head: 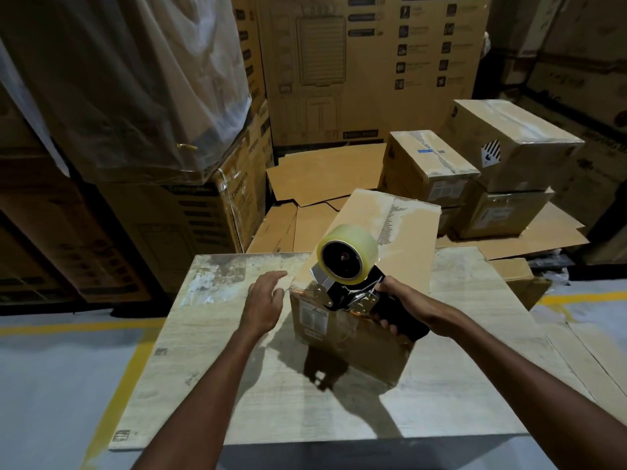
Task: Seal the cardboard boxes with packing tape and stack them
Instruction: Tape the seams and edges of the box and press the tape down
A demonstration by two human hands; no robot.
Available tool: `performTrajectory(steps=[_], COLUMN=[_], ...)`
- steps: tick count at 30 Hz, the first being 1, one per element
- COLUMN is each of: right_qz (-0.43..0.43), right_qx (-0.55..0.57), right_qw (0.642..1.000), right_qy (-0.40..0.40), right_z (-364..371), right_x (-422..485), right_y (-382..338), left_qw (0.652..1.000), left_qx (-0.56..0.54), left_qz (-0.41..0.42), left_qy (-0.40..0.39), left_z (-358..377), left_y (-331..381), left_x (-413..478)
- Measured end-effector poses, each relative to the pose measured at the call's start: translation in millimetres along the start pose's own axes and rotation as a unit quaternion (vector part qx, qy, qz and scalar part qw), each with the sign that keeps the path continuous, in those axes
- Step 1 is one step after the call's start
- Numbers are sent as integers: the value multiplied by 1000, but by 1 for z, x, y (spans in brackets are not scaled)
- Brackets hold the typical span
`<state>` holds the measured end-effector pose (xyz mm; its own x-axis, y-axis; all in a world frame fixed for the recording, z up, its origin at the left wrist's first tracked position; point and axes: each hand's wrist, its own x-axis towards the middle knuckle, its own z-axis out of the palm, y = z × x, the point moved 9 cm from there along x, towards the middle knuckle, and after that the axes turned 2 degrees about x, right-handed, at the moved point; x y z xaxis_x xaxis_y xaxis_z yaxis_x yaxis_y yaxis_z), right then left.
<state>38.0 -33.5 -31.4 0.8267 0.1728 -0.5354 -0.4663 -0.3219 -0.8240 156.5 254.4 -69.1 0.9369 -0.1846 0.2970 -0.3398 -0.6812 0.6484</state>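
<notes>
**A:** Where is the box?

**B:** The box (368,232) lies on the table (237,368), turned askew to the table's edges. Its short labelled end faces the person.

**A:** And the tape?

**B:** The tape dispenser (342,295) sits on the near top edge of the box, with the roll of tape (347,254) (clear, nearly full) standing up above it.

**A:** Who holds it?

**B:** The right hand (398,308) does, with its fingers (386,325) wrapped round the black handle.

**A:** The other hand?

**B:** The left hand (263,301) is over the table just beside the box's near left corner. Its fingers are relaxed and spread, grasping nothing. I cannot tell whether a fingertip touches the cardboard.

**A:** Anything behind?

**B:** Taped boxes (502,144) are stacked at the back right, standing on flat cardboard (322,171) spread over the floor (51,385). Large printed cartons (366,62) rise behind them.
</notes>
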Motion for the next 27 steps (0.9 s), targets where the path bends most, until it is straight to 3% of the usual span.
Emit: performTrajectory(steps=[3, 5, 14, 27], right_qz=[11, 1, -5, -33], right_qx=[8, -4, 10, 15], right_qw=[999, 998, 994, 999], right_qy=[-48, -64, -105, -30], right_z=[2, 1, 7, -6], right_x=[-3, -3, -8, -24], right_y=[-5, -10, -5, 8], left_qw=[976, 948, 952, 961], left_qx=[136, 221, 231, 233], left_qz=[157, 210, 148, 85], left_qy=[-59, -92, -134, -123], left_z=[12, 23, 28, 27], left_y=[36, 43, 33, 34], left_x=[-17, -23, -24, -25])
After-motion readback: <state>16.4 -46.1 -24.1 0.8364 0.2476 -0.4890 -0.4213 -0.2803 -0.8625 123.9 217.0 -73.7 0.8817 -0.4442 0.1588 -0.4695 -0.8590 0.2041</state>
